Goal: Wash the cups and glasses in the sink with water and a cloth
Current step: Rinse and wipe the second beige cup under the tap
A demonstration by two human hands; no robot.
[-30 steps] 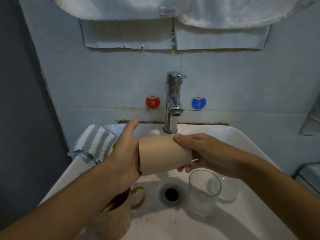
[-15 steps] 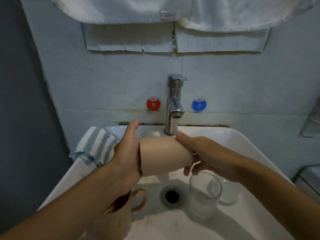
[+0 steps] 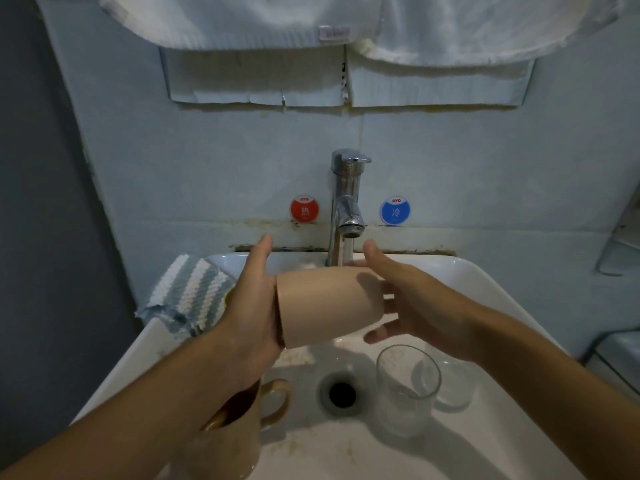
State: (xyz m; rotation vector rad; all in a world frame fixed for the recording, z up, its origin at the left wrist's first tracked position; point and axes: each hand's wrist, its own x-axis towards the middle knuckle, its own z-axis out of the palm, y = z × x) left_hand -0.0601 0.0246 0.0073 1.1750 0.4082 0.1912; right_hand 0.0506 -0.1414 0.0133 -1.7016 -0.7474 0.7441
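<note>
We see the left hand (image 3: 252,306) pressed over the mouth of a beige handleless cup (image 3: 329,304) held on its side above the white ceramic sink (image 3: 478,282), under the chrome tap (image 3: 346,209); the palm hides the cup's rim, and whether the fingers reach inside we cannot tell; the thumb points straight up. The right hand (image 3: 415,303) is spread loose at the cup's base, its fingers partly hidden behind the cup; contact is unclear. A tan handled mug (image 3: 242,431) sits largely covered by the left forearm; a clear drinking glass (image 3: 405,389) stands beside the drain (image 3: 341,393); a second glass (image 3: 453,386) behind it is hard to make out; a striped cloth (image 3: 194,292) lies on the sink's left rim.
</note>
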